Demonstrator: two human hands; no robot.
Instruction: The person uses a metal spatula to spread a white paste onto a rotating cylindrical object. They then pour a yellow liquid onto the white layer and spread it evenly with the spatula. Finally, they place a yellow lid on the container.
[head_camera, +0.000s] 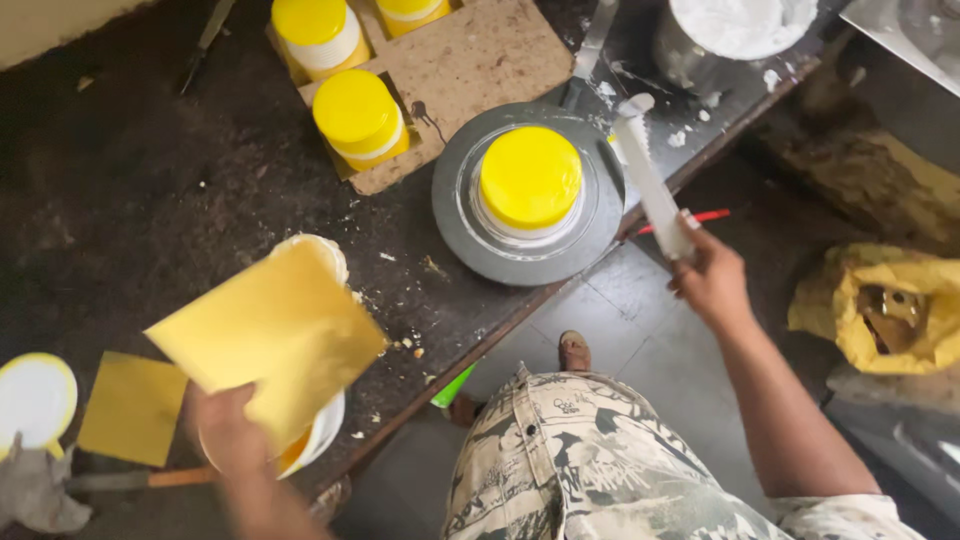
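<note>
My left hand grips a square yellow board and holds it tilted over a white bowl at the near edge of the dark worktable. My right hand holds a long flat spatula smeared with white cream, its tip pointing up toward a yellow round cake. That cake sits on a grey metal turntable at the table's edge.
Several yellow cakes stand on a brown cardboard tray at the back. A metal pot with white cream is at top right. A second yellow board and a white round lid lie at left. A yellow bag lies on the floor.
</note>
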